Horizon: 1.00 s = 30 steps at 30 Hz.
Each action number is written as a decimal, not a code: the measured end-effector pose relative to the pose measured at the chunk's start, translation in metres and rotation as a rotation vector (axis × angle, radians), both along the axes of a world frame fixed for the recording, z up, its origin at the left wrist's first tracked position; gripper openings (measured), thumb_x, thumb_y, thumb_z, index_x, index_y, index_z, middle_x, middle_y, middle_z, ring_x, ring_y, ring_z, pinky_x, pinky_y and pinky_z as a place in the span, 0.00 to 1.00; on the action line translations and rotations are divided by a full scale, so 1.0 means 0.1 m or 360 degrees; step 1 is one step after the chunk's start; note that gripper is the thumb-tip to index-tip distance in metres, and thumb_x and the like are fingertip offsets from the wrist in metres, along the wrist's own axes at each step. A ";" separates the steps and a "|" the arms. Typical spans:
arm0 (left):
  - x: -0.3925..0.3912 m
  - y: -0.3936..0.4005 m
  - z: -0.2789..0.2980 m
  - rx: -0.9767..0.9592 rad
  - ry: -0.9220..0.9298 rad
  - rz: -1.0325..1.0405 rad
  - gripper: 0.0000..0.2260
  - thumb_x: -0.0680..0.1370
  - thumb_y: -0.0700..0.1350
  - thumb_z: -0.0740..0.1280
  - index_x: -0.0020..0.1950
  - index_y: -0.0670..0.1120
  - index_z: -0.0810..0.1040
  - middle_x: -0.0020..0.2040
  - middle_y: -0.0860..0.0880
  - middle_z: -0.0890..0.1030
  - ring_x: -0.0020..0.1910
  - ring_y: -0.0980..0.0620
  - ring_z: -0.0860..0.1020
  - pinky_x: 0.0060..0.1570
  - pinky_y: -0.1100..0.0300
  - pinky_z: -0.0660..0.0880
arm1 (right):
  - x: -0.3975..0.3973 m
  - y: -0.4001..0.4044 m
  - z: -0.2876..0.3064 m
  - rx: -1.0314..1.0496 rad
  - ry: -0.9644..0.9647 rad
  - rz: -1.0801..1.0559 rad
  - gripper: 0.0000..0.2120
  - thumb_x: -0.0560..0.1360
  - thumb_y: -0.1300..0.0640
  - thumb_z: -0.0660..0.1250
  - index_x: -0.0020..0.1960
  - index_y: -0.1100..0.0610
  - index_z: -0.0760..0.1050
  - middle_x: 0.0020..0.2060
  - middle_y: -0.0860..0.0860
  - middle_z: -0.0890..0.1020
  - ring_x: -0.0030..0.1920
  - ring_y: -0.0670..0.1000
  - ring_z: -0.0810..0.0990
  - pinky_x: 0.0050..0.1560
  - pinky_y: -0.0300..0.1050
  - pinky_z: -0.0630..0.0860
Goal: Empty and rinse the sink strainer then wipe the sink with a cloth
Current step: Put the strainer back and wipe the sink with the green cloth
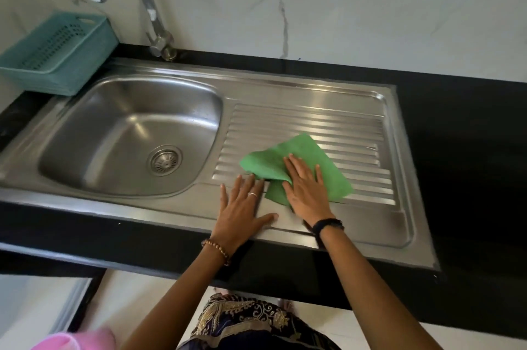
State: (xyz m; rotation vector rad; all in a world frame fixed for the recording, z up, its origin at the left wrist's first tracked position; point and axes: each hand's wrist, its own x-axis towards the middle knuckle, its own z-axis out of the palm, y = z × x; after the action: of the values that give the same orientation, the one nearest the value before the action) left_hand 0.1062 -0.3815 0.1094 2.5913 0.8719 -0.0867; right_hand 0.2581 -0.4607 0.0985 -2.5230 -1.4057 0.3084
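Presently: right hand (306, 192), fingers flat, presses green cloth (308, 150) on the ribbed drainboard (356, 132). Left hand (242, 207) rests open beside it. Basin (114, 132) and strainer (164, 160) lie leftward, nearer the left hand.

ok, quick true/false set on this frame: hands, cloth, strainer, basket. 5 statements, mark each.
1. The right hand presses flat on the green cloth. True.
2. The cloth lies inside the basin. False: it lies on the ribbed drainboard, right of the basin.
3. The left hand grips the cloth. False: it rests flat on the steel sink rim beside the cloth, fingers straight.
4. The strainer sits in the drain at the basin bottom. True.
5. The teal basket stands on the drainboard. False: it stands at the far left, behind the basin beside the tap.
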 end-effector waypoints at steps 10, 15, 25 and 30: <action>0.26 -0.31 -0.03 -0.0027 0.0146 -0.0239 0.34 0.74 0.65 0.56 0.75 0.54 0.48 0.77 0.45 0.40 0.75 0.46 0.37 0.69 0.43 0.32 | 0.67 -1.16 0.08 -0.0082 0.0023 -0.0610 0.26 0.81 0.51 0.49 0.77 0.54 0.46 0.77 0.52 0.50 0.77 0.52 0.48 0.75 0.55 0.43; 0.00 -0.09 -0.05 -0.0040 0.0070 0.0009 0.33 0.75 0.62 0.57 0.75 0.52 0.50 0.77 0.44 0.42 0.76 0.46 0.39 0.71 0.41 0.36 | 0.32 -1.09 -0.01 -0.0173 0.0044 -0.0737 0.29 0.81 0.48 0.46 0.76 0.55 0.39 0.77 0.52 0.43 0.77 0.53 0.42 0.74 0.58 0.38; -0.48 0.47 0.04 0.0013 0.0156 0.0417 0.36 0.72 0.64 0.61 0.74 0.50 0.54 0.76 0.42 0.38 0.75 0.44 0.38 0.68 0.35 0.36 | -0.51 0.22 0.02 -0.0053 0.0091 -0.0085 0.29 0.80 0.48 0.49 0.76 0.55 0.45 0.77 0.51 0.46 0.77 0.53 0.42 0.71 0.62 0.33; -0.78 0.66 0.03 -0.0012 0.0212 0.0498 0.35 0.73 0.64 0.60 0.75 0.51 0.53 0.77 0.43 0.49 0.76 0.47 0.46 0.70 0.37 0.38 | -0.87 0.88 0.03 -0.0090 0.0116 0.0275 0.29 0.80 0.48 0.50 0.76 0.56 0.43 0.77 0.51 0.44 0.77 0.54 0.41 0.70 0.63 0.31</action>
State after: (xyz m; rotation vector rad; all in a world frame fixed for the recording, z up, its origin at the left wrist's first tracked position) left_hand 0.0278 -0.3158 0.1120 2.4303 1.3110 -0.1739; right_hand 0.1709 -0.3723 0.1015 -2.4112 -1.6109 0.4727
